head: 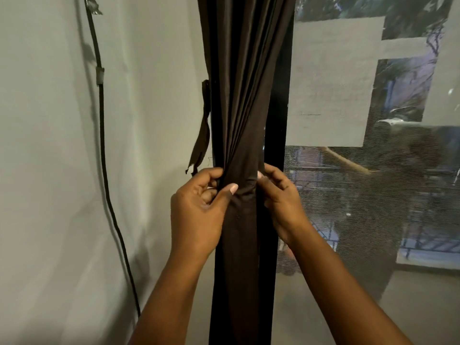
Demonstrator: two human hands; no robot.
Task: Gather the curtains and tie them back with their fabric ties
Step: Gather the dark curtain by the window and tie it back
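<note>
Both hands are pinching the bunched curtain [239,120]: left hand [196,207] at nine o'clock, right hand [281,202] at three, keeping folds together while the tie [200,135] is hanging loose.

Pale wall [49,170] carries a black cable [102,135], taped flat against it. Dark curtain [239,95] hangs gathered beside wall, in front of black window frame [281,120].

Head view: single wide-angle camera at the person's head, facing forward and slightly down, close to the gathered curtain [239,120] at centre; wall [49,170] to the left, screened window [373,195] to the right.
</note>
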